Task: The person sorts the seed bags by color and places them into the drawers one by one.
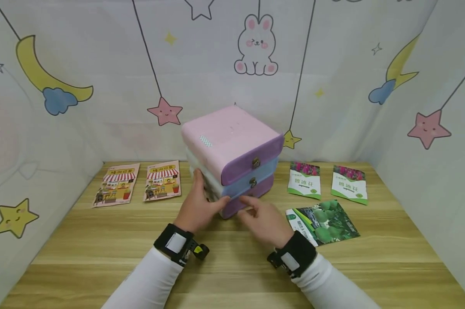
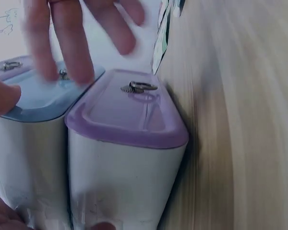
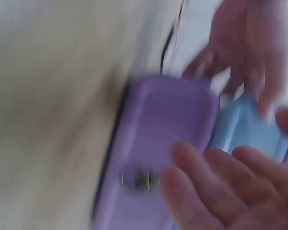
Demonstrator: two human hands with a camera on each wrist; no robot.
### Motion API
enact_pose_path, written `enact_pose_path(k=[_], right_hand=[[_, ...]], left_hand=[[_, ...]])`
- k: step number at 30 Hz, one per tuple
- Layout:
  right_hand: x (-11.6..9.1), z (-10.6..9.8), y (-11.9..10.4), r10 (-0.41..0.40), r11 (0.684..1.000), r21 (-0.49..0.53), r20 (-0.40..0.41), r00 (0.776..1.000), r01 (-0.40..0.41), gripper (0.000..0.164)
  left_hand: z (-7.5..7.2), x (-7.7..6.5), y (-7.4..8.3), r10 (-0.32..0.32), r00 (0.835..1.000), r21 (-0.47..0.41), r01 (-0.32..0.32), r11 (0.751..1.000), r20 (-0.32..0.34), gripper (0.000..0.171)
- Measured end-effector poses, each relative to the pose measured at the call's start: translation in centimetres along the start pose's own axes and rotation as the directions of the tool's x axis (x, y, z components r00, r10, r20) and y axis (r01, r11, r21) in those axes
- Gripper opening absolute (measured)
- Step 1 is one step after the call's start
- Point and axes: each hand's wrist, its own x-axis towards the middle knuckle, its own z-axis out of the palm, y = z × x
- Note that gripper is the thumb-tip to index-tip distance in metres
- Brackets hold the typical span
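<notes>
three stacked drawers (image 1: 242, 167): left hand (image 1: 199, 207) grips them, right hand (image 1: 268, 220) just beside.

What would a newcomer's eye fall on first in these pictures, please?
Probably the pastel box towards the back of the table, with the left hand at its side and the right hand at its front. Next, perhaps, the winking rabbit on the wall above and the big green packet at right.

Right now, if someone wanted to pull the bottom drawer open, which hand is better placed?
Probably the right hand: its fingers are in front of the bottom drawer, near its ring pull. The left hand grips the drawer box at its side, so seems better suited to steadying.
</notes>
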Motion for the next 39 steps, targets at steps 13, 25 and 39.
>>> enact_pose_path(k=[13, 25, 39], right_hand=[[2.7, -3.6, 4.8, 0.175, 0.978, 0.168, -0.339, 0.924, -0.124, 0.077], [3.3, -2.8, 5.5, 0.126, 0.985, 0.152, -0.304, 0.944, -0.082, 0.049], [2.8, -2.1, 4.8, 0.134, 0.99, 0.088, -0.259, 0.956, -0.114, 0.063]], left_hand=[[-1.4, 0.6, -1.3, 0.015, 0.991, -0.183, 0.011, 0.983, 0.137, 0.094], [-1.6, 1.2, -2.4, 0.022, 0.998, -0.197, -0.009, 0.98, 0.064, 0.06], [0.3, 1.9, -2.7, -0.032, 0.998, -0.145, 0.025, 0.989, -0.048, 0.056]])
